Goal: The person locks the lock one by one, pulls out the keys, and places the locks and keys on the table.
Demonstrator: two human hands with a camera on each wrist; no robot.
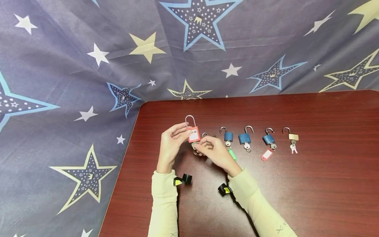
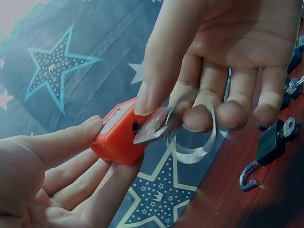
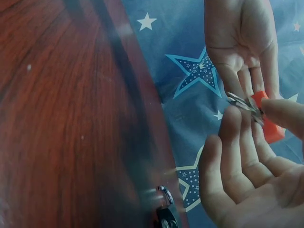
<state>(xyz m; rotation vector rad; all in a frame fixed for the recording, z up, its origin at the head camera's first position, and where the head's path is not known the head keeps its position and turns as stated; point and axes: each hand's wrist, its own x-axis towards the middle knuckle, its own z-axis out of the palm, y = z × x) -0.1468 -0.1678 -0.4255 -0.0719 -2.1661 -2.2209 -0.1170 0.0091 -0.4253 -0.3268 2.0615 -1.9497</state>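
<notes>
- While the left hand (image 1: 171, 142) grips the red padlock (image 1: 194, 136), near centre of the head view, the right hand (image 1: 217, 152) pinches the key (image 2: 154, 129) at its base.
- Right of centre on the bench (image 1: 328, 184): three blue padlocks (image 1: 244, 138), one brass padlock (image 1: 293, 137).

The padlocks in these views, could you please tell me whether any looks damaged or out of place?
Nothing stands out. The black padlock, three blue padlocks and brass padlock lie open on the table, keys at their bases; the red padlock is in the left hand without visible damage.
</notes>
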